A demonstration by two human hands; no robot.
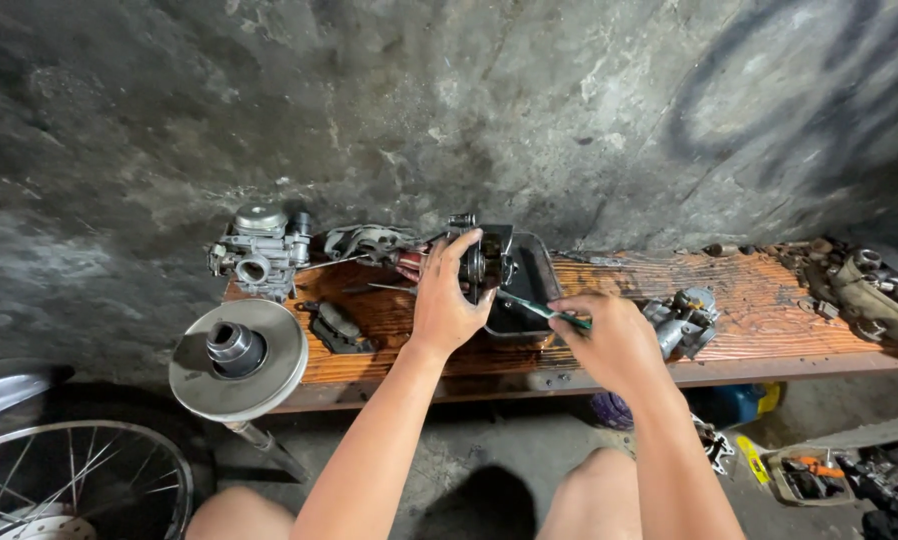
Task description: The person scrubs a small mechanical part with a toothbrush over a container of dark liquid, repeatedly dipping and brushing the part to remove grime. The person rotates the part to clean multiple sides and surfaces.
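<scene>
Carburetor body, dark greasy metal (484, 262), sits clamped in the left hand (447, 300) over a black rectangular metal tray (534, 275) on the worn wooden tabletop (749, 300). Right hand (614, 340) has its grip closed on a green-handled screwdriver (549, 312). Second grey carburetor (259, 250) stands far left.

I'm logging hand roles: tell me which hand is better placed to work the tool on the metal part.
Right. The right hand holds the green-handled tool, tip toward the dark metal part; the left hand grips that part.
</scene>
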